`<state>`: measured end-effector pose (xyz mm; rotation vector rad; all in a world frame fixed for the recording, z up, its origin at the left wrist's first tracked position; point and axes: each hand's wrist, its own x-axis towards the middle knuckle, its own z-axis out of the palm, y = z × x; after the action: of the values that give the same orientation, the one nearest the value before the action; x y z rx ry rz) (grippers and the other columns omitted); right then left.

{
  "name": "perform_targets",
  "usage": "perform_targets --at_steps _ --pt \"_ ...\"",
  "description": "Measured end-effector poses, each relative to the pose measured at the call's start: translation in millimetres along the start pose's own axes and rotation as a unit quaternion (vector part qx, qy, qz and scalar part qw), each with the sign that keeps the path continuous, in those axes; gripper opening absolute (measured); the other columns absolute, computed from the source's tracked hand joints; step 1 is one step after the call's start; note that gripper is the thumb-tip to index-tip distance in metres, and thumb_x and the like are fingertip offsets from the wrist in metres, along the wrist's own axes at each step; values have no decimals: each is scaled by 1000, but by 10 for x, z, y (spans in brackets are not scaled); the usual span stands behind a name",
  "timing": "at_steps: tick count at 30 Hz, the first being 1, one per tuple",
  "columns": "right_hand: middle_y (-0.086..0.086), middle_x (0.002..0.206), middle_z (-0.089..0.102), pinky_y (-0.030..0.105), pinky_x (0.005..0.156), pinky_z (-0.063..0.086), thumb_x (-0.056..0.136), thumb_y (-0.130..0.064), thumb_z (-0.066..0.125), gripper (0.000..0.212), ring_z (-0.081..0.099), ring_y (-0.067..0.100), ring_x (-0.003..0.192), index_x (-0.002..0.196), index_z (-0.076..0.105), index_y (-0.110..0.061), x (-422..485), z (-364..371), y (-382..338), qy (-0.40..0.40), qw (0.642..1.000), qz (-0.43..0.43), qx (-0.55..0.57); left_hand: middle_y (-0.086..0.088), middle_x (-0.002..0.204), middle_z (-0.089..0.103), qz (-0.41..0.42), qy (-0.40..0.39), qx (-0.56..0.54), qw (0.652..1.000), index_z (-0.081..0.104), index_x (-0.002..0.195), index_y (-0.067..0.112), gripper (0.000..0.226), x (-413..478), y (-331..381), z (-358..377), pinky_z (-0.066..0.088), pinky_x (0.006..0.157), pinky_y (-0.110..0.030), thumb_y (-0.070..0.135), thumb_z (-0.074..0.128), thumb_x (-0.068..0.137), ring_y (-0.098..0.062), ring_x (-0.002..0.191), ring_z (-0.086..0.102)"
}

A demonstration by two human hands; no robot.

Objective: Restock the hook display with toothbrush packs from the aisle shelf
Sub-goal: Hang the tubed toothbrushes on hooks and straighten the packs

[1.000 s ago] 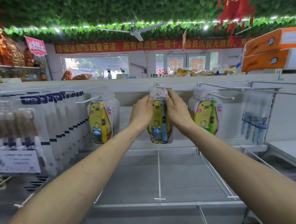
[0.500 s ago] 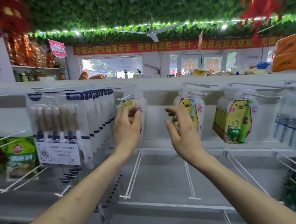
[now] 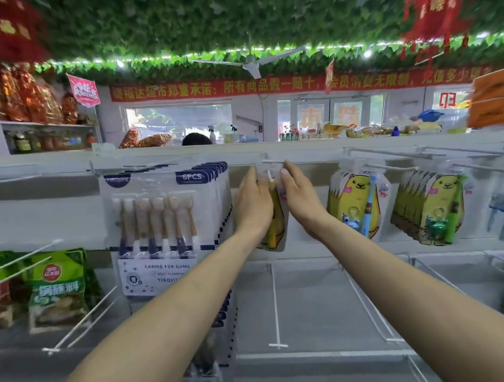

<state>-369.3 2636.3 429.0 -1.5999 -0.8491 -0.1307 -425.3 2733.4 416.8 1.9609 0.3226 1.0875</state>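
- Left hand (image 3: 253, 204) and right hand (image 3: 302, 200) are both up at the hook rail, either side of one yellow toothbrush pack (image 3: 277, 219).
- The pack hangs upright between the six-brush packs (image 3: 161, 227) on its left and the blue-brush pack (image 3: 356, 204) on its right.
- A white peg tip (image 3: 270, 176) shows at the pack's header, so my read is the pack is on the peg or just about seated. The hole itself is hidden.
- Left hand: fingers lie flat up the pack's left side and cover about half of it. The thumb is out of sight, so I can't tell whether it pinches or only steadies.
- Right hand: fingers nearly straight, tips against the header's right edge, not wrapped round it. Looks like a nudge, not a hold.
- Done so far, as far as I can see: blue-brush pack hung, and a thick stack of green-brush packs (image 3: 427, 205) on the next peg to the right.
- Left to do: the yellow peg appears thin compared with the green one. A lower peg (image 3: 275, 308) and the upper pegs (image 3: 391, 154) to the right show no packs.
- No spare packs in either hand, so the next pack would need another trip to the aisle shelf.
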Motion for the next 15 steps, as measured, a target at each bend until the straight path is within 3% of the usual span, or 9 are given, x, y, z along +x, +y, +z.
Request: perform_targets --at_steps 2,4,11,15 --pt "2 158 50 40 124 34 107 -46 37 56 46 18 145 157 43 -20 73 28 39 -1 1000 6 -8 6 117 65 6 6 -11 1000 59 127 22 38 67 0 -8 48 90 -38 41 30 111 -18 111 61" --pt "4 150 57 52 119 41 101 -50 37 60 52 24 140 153 48 -22 160 38 132 0 1000 11 -18 6 100 65 2 13 -14 1000 60 109 22 34 133 0 -19 48 80 -39 38 31 112 -19 96 63" --pt "5 146 61 52 116 44 106 -39 38 51 56 22 135 150 52 -17 225 27 111 1 1000 18 -14 -1 112 69 12 -3 8 1000 63 121 24 36 236 -24 -27 54 96 -49 37 31 111 -25 105 64" --pt "-1 150 57 50 117 44 98 -55 39 64 54 17 138 154 47 -26 204 15 199 6 1000 22 -4 2 122 68 6 -15 1 1000 60 131 25 37 212 -28 -73 52 101 -49 40 33 111 -23 114 63"
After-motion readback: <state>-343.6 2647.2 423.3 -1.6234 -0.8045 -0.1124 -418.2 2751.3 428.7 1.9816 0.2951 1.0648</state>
